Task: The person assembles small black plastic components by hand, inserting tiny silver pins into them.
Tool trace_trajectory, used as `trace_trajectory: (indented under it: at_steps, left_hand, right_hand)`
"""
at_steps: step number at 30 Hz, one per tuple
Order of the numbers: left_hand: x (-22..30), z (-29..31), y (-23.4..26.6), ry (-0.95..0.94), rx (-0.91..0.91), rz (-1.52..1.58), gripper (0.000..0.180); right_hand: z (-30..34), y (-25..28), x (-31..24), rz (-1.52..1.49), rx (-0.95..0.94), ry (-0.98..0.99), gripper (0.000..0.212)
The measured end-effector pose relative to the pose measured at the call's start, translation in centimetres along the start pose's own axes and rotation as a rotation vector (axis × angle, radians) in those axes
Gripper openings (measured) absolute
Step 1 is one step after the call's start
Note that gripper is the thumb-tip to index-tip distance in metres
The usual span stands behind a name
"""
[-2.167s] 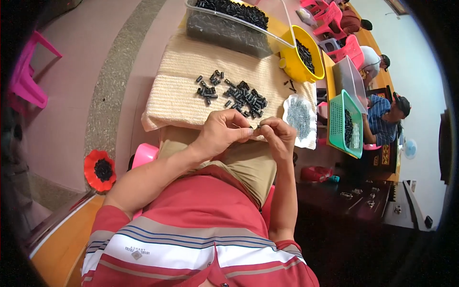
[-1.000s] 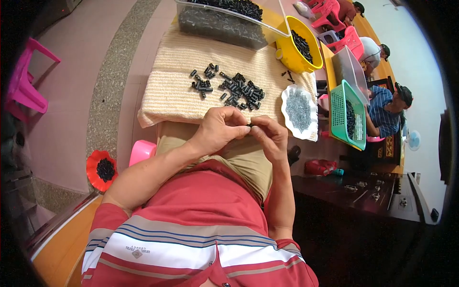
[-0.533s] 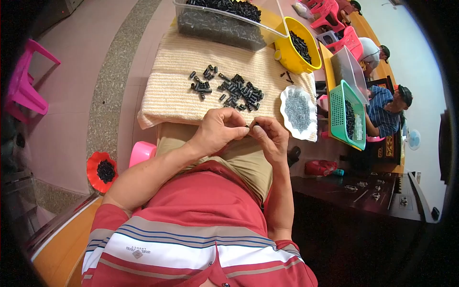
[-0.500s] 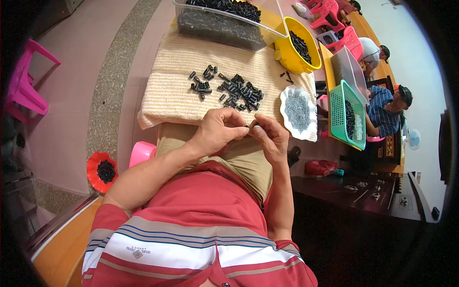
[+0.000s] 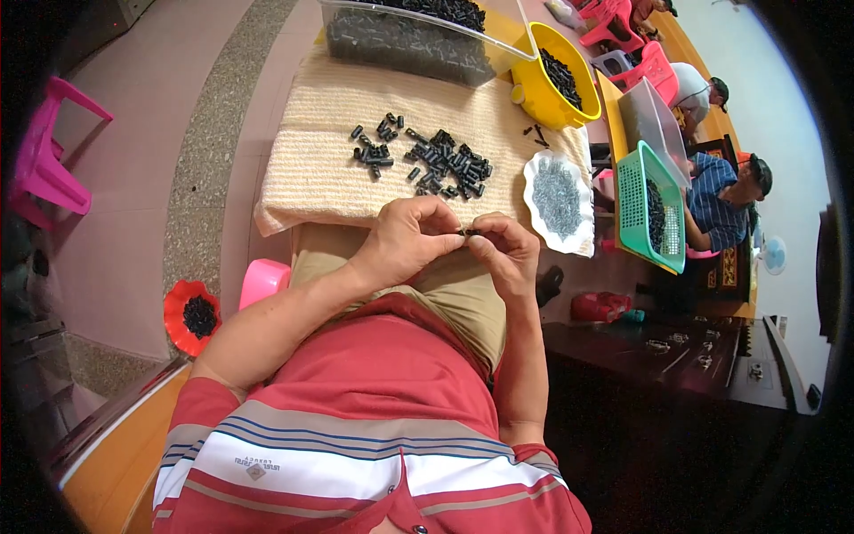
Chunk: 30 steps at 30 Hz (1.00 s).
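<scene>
"Pieces (image 5: 452, 166), black and tubular, lie where?"
"Scattered on our cloth-covered desk (image 5: 311, 169), left of the white scalloped dish (image 5: 569, 243)."
"And what are we holding?"
"A small dark part (image 5: 470, 233) at our desk's near edge, pinched by fingertips of our left hand (image 5: 405, 238) and right hand (image 5: 507, 255)."

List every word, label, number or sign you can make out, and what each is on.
Red striped shirt: print above a diamond emblem, too small to read.
Dark panel: gold marks, too blurred to tell if writing.
Black pieces: no readable text.
</scene>
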<state>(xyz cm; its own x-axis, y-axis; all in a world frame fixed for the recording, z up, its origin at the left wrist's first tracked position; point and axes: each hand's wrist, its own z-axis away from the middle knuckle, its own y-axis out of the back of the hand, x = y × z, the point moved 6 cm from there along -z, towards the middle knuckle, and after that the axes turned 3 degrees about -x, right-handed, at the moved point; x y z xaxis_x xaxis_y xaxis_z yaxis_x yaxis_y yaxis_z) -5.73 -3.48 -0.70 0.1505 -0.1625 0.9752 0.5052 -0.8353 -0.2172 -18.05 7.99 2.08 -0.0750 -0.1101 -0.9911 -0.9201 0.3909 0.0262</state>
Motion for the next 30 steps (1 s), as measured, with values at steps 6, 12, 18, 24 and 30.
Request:
trace_trajectory:
  at_steps: [6,12,18,24,30]
  left_hand:
    - [0.5,0.2,-0.1,-0.048,0.015,-0.076,0.014]
    - [1.2,0.5,-0.2,-0.059,0.011,-0.119,0.014]
    - [2.9,0.9,-0.5,-0.131,-0.018,-0.245,0.014]
    - [3.5,1.1,-0.9,-0.308,-0.046,-0.421,0.014]
    - [3.7,1.1,-1.0,-0.380,-0.040,-0.461,0.015]
  right_hand:
    - [0.0,-0.3,0.2,0.009,-0.043,-0.022,0.014]
    - [0.2,-0.2,0.2,0.080,-0.112,-0.062,0.015]
    - [0.4,-0.4,-0.4,0.210,-0.166,-0.065,0.014]
    - [0.2,-1.0,-1.8,0.418,-0.203,0.003,0.010]
    - [0.3,-1.0,-1.7,0.418,-0.196,0.025,0.011]
